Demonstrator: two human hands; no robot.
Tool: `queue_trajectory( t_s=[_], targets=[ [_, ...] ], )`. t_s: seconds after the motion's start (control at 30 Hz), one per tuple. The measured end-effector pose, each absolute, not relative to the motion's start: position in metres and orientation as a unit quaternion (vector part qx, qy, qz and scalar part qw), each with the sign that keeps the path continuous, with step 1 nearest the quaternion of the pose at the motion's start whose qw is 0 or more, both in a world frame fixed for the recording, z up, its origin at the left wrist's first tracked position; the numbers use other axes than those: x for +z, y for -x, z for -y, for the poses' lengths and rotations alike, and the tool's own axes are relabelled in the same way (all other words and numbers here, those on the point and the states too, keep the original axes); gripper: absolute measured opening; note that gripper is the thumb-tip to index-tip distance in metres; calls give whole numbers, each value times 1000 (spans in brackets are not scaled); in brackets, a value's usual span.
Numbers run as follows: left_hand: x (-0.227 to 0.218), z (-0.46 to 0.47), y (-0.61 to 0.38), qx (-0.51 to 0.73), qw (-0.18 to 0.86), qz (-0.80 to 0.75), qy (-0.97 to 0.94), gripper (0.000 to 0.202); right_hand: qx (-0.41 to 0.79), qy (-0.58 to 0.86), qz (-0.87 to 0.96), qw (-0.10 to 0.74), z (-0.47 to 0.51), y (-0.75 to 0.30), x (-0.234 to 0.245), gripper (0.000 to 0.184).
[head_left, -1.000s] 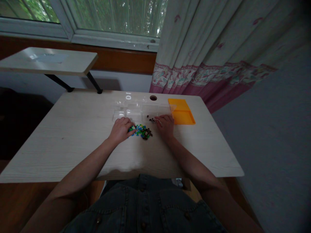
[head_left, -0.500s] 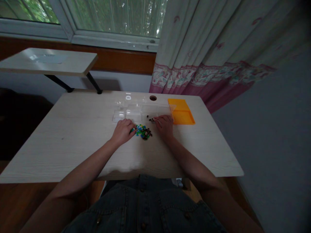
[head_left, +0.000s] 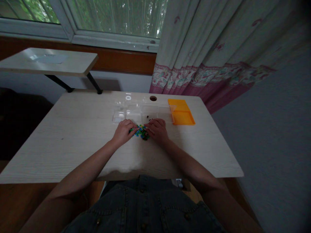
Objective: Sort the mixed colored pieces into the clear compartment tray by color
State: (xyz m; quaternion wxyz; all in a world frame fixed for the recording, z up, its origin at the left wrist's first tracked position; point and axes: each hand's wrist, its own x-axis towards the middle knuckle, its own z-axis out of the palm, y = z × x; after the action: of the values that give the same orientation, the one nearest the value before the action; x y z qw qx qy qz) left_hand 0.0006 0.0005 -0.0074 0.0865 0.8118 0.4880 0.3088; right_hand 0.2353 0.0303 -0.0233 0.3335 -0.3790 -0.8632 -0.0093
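Pile of tiny bits [head_left: 140, 132] sits around the middle of the frame, blue, green, yellow and dark brown all jumbled together on a pale desk [head_left: 73, 142]. 2 hands are at it: the person's left hand [head_left: 123, 132] is at the left edge with fingers curled, and the right hand [head_left: 157, 131] crowds in from the other side, fingers bent toward the bits. Can't really tell if either is pinching a piece, it's too small and dim. Just above the pile there's a clear compartment box [head_left: 134, 116], with a few dark bits [head_left: 147, 116] showing in 1 section near the right hand. Orange tray [head_left: 184, 118] is at the box's right end. Raised shelf [head_left: 73, 64] in the upper left, floral curtain [head_left: 179, 48] in the upper right.
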Motion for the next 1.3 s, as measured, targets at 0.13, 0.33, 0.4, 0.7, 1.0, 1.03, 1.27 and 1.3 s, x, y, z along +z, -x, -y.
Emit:
queue_trajectory(
  t_s=[0.13, 0.33, 0.4, 0.7, 1.0, 1.03, 1.27, 1.3],
  targets=[
    [-10, 0, -5, 339, 129, -467, -807, 26, 10, 340, 891, 300, -21, -224, -22, 27],
    [-11, 1, -7, 357, 178, -430, -810, 23, -1, 338, 891, 304, -21, -224, -24, 27],
    [-12, 1, -8, 362, 202, -420, -807, 23, -7, 330, 889, 318, -22, -225, -26, 26],
    [-14, 0, -6, 361, 253, -412, -797, 23, -1, 321, 899, 298, -21, -227, -26, 23],
    [-11, 0, -4, 356, 247, -416, -800, 29, 4, 333, 887, 320, -21, -229, -23, 18],
    [-10, -1, -2, 359, 241, -420, -798, 29, 7, 346, 881, 324, -23, -230, -23, 17],
    [-4, -7, 15, 370, 180, -465, -784, 26, 10, 473, 785, 400, -38, -243, -19, 15],
    [-3, -8, 17, 368, 168, -472, -784, 26, 12, 488, 774, 403, -40, -245, -19, 15]
  ],
)
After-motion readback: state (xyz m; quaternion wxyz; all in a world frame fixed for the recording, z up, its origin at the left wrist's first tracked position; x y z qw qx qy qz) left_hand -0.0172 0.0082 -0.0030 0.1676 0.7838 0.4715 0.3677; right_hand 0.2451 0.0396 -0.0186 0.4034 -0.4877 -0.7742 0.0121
